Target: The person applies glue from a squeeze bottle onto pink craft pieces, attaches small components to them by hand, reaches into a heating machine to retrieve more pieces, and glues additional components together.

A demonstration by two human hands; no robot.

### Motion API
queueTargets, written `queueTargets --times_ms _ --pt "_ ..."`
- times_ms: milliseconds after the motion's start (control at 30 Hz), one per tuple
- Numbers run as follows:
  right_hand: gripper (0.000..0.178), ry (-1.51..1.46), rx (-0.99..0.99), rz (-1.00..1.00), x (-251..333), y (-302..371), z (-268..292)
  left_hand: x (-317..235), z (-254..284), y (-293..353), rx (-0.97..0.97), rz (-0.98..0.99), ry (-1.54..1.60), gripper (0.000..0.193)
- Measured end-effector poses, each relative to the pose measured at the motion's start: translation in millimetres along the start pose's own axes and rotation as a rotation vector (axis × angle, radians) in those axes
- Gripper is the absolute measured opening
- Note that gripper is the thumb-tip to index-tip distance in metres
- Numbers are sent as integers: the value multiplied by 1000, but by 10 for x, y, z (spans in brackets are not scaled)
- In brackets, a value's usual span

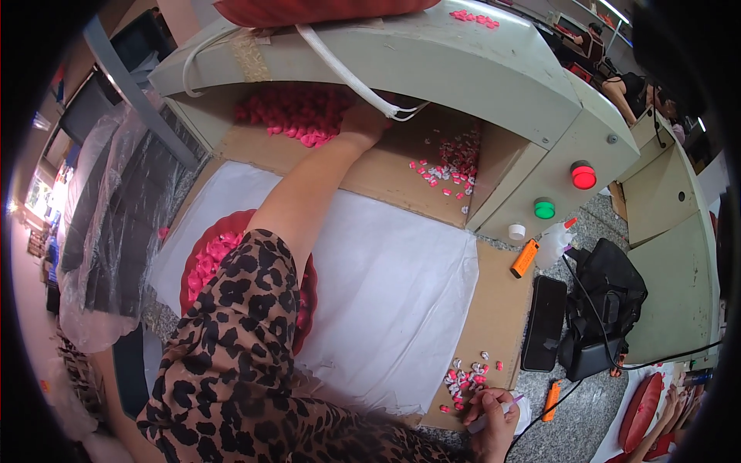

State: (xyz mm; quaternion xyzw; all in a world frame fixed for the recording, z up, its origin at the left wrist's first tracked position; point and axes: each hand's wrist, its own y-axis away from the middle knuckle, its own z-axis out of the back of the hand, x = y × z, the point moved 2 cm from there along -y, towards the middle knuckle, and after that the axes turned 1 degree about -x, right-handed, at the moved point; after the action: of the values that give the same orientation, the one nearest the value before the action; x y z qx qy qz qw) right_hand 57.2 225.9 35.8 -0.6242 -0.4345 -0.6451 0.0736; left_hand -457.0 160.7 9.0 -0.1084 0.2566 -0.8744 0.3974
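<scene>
My left arm stretches across a red scalloped tray [307,328] of pink pieces [208,258] and into the open bay of a grey-white machine [432,58]. Inside, my left hand [364,123] is beside a heap of larger bright pink pieces [289,112]; the bay's upper edge and a white cable hide its fingers. At the lower right, my right hand [494,420] is closed round a small whitish squeeze bottle [480,423] with a thin purple tip. Just beyond it, small pink-and-white pieces [465,378] lie scattered on cardboard. More small pieces [455,162] lie at the bay's right side.
White paper [386,285] covers the middle of the worktop. On the right are a black phone [544,324], a black bag [606,305], orange lighters [524,258] and another squeeze bottle [553,245]. Red [583,175] and green buttons [544,208] sit on the machine. Another person's hands [671,409] are at far right.
</scene>
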Motion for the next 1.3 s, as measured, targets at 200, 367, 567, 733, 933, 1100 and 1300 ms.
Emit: queueTargets --times_ms 200,367,567,733,933,1100,1300 --pt "16 -76 7 77 -175 -35 138 95 179 62 -430 183 309 22" --pt "14 -144 92 18 -129 45 119 -444 879 636 -182 28 731 19" --pt "14 -186 135 40 -33 73 72 -1283 1787 2091 438 -152 865 25" --pt "17 -271 154 56 -25 27 18 -1582 2104 2660 314 -534 154 21" --pt "20 -488 124 -121 -99 34 52 -1678 2135 2776 336 -195 359 51" --pt "23 -419 250 96 -125 76 39 -1582 2071 2921 195 128 569 66" --pt "32 -170 295 309 -107 182 -60 -1634 2124 3180 53 147 590 64"
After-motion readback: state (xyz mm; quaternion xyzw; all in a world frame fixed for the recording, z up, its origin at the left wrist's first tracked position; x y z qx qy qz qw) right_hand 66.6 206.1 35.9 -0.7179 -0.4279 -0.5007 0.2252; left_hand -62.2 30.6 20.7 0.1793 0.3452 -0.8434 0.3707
